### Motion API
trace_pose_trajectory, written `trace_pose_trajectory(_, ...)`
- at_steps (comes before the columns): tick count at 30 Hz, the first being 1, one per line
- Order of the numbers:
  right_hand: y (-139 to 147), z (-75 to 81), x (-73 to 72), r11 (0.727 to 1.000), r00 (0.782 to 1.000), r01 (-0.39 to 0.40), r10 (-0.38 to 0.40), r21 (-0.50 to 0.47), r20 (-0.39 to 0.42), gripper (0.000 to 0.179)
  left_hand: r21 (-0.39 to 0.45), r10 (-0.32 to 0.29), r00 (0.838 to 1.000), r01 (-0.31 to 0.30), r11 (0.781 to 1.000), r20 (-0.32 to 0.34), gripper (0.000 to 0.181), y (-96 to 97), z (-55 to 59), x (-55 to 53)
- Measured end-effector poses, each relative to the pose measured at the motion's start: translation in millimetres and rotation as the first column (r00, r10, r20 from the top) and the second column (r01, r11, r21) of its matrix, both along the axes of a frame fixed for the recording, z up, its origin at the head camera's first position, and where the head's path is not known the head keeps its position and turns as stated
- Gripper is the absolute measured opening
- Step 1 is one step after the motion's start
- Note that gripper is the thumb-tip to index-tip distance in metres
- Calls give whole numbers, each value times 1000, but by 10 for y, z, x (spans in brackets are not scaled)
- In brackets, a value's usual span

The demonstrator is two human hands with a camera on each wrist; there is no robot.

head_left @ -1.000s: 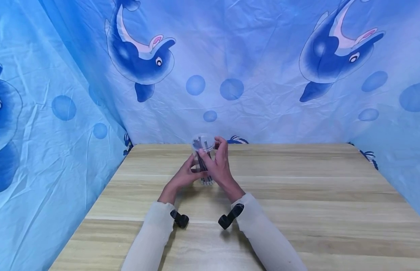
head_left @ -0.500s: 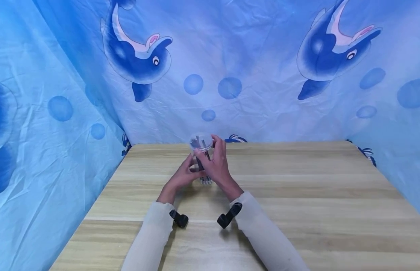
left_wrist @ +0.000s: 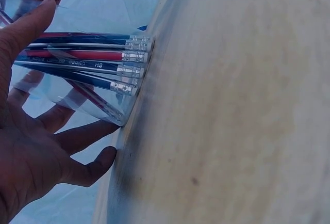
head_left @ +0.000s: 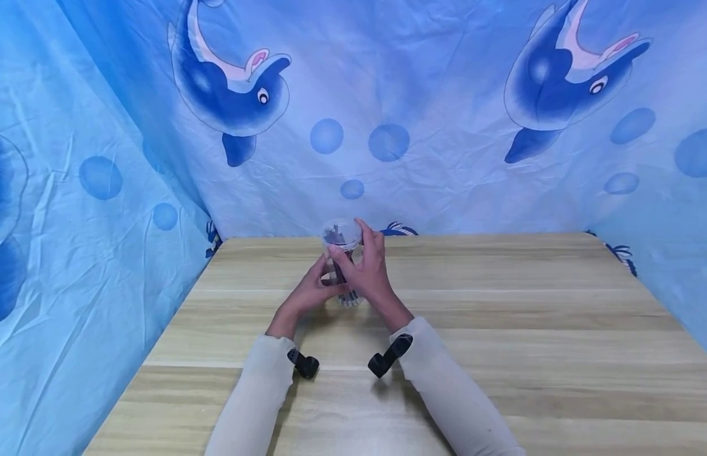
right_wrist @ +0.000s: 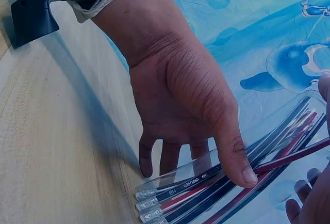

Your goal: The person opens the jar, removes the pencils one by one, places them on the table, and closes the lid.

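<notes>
A clear plastic jar (head_left: 349, 300) of pencils stands upright on the far part of the table, between both hands. My left hand (head_left: 309, 294) grips its lower body, the thumb across the near side. My right hand (head_left: 371, 269) holds the jar near its round clear top (head_left: 340, 233), thumb in front and fingers at the far right. Whether the top is a loose lid cannot be made out. In the left wrist view, dark and red pencils (left_wrist: 98, 55) stand with their metal-capped ends at the jar's bottom. The right wrist view shows my left thumb (right_wrist: 238, 164) against the wall.
A wood-grain table (head_left: 501, 354) stretches in front and to both sides. Behind and at the left hangs a blue cloth (head_left: 444, 177) printed with dolphins, close to the table's far edge. Black wrist cameras (head_left: 384, 362) sit on both sleeves.
My right fingers have shifted slightly along the jar's upper rim. The left hand keeps its grip and the jar stays in about the same place. The head view has moved a little.
</notes>
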State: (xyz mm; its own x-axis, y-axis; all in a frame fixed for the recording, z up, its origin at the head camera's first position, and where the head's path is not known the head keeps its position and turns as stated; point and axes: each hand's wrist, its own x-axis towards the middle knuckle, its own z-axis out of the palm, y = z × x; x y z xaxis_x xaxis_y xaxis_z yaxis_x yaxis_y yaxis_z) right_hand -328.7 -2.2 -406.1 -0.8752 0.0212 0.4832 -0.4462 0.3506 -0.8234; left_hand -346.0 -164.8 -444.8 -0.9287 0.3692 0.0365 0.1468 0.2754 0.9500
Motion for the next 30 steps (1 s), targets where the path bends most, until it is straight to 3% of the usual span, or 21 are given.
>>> trace_pose_trajectory(13, -1, 28, 15, 999, 999, -3, 5, -34, 43, 77, -1, 23, 1000, -23, 1000, 0, 95, -9, -37, -20)
trace_pose_trajectory(24, 44, 47, 23, 999, 1000, 5, -5, -47, 7, 78, -20, 25, 1000, -24, 1000, 12, 94, 12, -10, -6)
trace_pose_trajectory(30, 44, 87, 24, 998, 1000, 1, -3, -64, -29, 78, -20, 34, 999, -34, 999, -15, 96, -2, -6, -14)
